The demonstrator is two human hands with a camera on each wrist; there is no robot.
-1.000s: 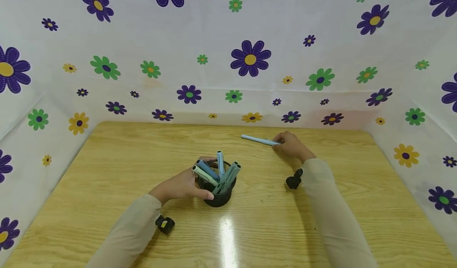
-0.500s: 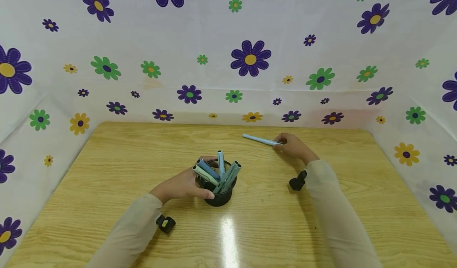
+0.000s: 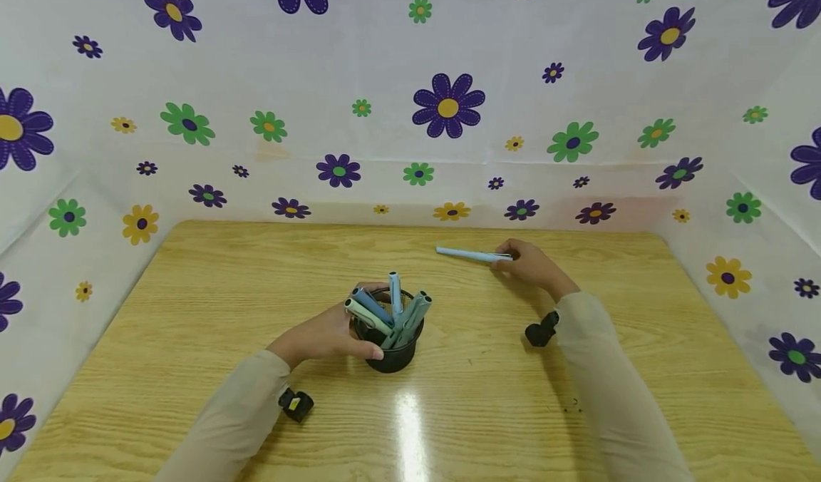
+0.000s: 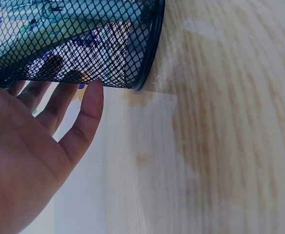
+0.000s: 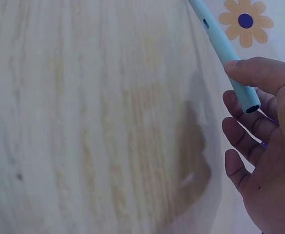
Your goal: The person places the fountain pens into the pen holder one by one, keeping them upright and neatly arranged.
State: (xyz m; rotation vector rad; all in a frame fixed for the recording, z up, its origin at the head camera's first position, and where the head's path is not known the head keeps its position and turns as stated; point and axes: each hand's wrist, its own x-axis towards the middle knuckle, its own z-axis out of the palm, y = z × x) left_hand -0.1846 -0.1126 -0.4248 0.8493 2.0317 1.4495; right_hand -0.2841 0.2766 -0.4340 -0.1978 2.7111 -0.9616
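A black mesh pen cup (image 3: pixel 393 361) stands upright on the wooden table, holding several pens in blue, pale green and grey-green (image 3: pixel 413 319). My left hand (image 3: pixel 326 338) grips it from the left, thumb at the near side and fingers round the back. In the left wrist view, fingertips lie against the mesh wall (image 4: pixel 108 53). Farther back and to the right, my right hand (image 3: pixel 531 267) pinches a light blue pen (image 3: pixel 465 254) near its right end. The right wrist view has the thumb on the pen (image 5: pixel 220 41) close to its dark hollow end, other fingers loosely bent.
The wooden table (image 3: pixel 256 268) reaches back to a white cloth (image 3: pixel 385 54) printed with flowers, which also rises at both sides. A small black camera (image 3: pixel 541 330) hangs at the right wrist, another black camera (image 3: pixel 296 405) at the left.
My right hand has shifted slightly right with the light blue pen, whose far left tip has turned a little toward me. The left hand and the cup stay put.
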